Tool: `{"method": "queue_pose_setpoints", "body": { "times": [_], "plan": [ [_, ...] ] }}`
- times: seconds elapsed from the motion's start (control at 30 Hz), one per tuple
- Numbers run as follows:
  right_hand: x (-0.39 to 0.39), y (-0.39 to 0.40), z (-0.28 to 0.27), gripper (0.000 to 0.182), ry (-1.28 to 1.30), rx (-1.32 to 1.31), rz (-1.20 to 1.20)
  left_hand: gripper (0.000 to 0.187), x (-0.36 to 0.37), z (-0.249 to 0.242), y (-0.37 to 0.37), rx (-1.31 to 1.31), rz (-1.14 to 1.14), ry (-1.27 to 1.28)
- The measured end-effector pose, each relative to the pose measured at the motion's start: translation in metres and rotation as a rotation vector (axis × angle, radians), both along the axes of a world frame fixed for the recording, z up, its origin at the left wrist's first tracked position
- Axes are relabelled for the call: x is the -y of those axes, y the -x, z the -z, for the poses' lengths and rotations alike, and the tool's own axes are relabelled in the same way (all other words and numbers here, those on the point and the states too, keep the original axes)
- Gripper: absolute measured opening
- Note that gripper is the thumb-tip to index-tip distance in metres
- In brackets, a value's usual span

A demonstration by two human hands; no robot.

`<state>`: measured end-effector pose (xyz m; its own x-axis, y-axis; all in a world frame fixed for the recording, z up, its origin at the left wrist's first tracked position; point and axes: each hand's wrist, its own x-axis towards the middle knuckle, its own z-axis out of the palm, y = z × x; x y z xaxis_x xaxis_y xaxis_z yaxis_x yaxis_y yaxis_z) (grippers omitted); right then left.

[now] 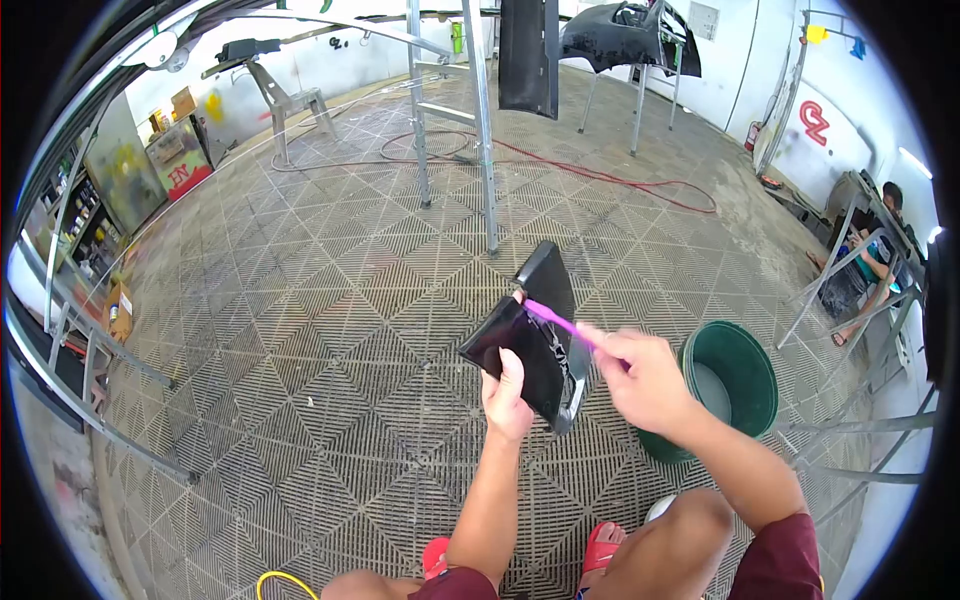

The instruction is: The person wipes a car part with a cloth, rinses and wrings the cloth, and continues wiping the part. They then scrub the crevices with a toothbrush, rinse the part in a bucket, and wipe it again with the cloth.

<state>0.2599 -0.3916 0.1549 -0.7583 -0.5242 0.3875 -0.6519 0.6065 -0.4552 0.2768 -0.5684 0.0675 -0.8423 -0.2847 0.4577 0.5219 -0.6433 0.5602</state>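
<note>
My left hand is closed on the lower left edge of a glossy black plastic car part, thumb on its face. The part is tilted above the floor, with a curved shell and clips or slots along its inner side. In my right hand is a purple toothbrush, gripped by the handle. Its head meets the part near the notch at the upper edge; the bristles are too small to make out. Just right of my right hand stands a green bucket, with greyish contents at the bottom.
A metal stepladder stands ahead, near a hanging black panel. A red hose crosses the grated floor. A black bumper rests on a stand behind. Another person sits at far right beside metal frames.
</note>
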Motion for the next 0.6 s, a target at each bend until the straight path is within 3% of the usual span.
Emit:
{"method": "queue_pose_setpoints", "body": {
  "times": [0.03,0.07,0.13,0.2,0.27,0.33,0.4,0.6],
  "plan": [
    [0.007,-0.005,-0.005,0.054,-0.174,-0.517,0.097,0.064,0.001,-0.004,-0.001,-0.036,0.017,0.006],
    [0.004,-0.003,-0.006,0.054,-0.172,-0.517,0.098,0.064,0.002,-0.006,-0.002,-0.036,0.017,0.008],
    [-0.005,0.004,-0.008,0.053,-0.314,-0.775,0.127,0.064,0.005,-0.009,-0.004,-0.084,0.088,-0.008],
    [-0.018,0.011,-0.016,0.053,-0.186,-0.769,0.119,0.064,0.005,-0.008,-0.006,-0.094,0.122,0.001],
    [-0.024,0.003,-0.024,0.056,-0.002,-0.448,0.185,0.063,0.002,-0.004,-0.008,-0.027,0.130,-0.059],
    [-0.016,-0.005,-0.027,0.060,-0.002,-0.414,0.107,0.064,-0.003,-0.006,-0.008,-0.045,0.138,-0.036],
    [-0.004,-0.022,-0.021,0.059,-0.194,-0.384,0.120,0.069,-0.010,-0.014,-0.010,-0.058,0.043,0.071],
    [-0.006,-0.038,-0.022,0.055,-0.164,-0.228,0.173,0.091,-0.022,-0.016,-0.007,-0.061,-0.179,0.185]
  ]
}}
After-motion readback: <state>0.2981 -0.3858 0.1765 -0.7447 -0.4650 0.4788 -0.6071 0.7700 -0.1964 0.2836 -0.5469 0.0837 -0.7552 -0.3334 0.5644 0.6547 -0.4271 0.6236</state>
